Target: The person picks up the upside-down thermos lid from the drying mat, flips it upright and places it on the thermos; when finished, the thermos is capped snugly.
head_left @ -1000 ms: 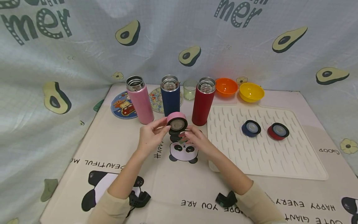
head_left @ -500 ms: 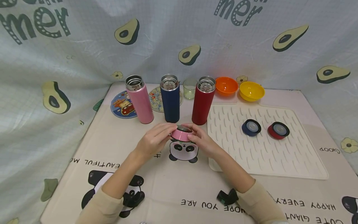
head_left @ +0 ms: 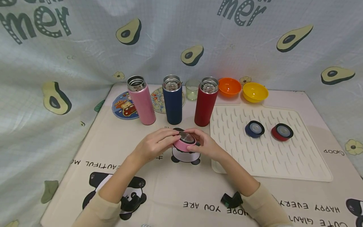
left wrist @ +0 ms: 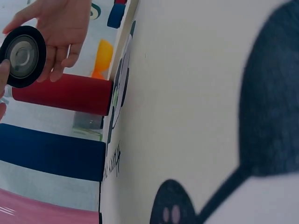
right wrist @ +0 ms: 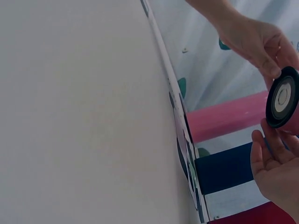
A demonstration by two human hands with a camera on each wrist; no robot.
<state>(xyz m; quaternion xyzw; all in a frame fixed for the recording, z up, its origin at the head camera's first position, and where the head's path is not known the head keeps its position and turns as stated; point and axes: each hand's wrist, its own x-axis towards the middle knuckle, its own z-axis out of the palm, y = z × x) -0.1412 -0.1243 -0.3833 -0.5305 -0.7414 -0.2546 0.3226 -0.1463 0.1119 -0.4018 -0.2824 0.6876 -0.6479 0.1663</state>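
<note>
A pink bottle lid [head_left: 181, 145] with a black rim and a round silvery disc is held between both hands, low over the panda print. My left hand [head_left: 154, 145] grips its left side, fingers at the upper rim. From the right, my right hand [head_left: 206, 145] holds it with the thumb on the near pink side and fingers behind. The left wrist view shows the lid's black-rimmed round face [left wrist: 23, 56]; the right wrist view shows it too. Beyond the hands stand open bottles: pink [head_left: 143, 105], dark blue [head_left: 173, 104] and red [head_left: 205, 105].
A blue lid [head_left: 254, 129] and a red lid [head_left: 282, 132] lie on a cream ribbed mat [head_left: 269, 164] at right. Behind it sit an orange bowl [head_left: 229, 87] and a yellow bowl [head_left: 255, 92]. A glass [head_left: 192, 90] stands between the blue and red bottles; round coasters lie behind the bottles.
The pink lid has come down and nearer me, tipping so a silvery disc in its upper face shows. The right hand, loose beside it a second ago, now grips it too.
</note>
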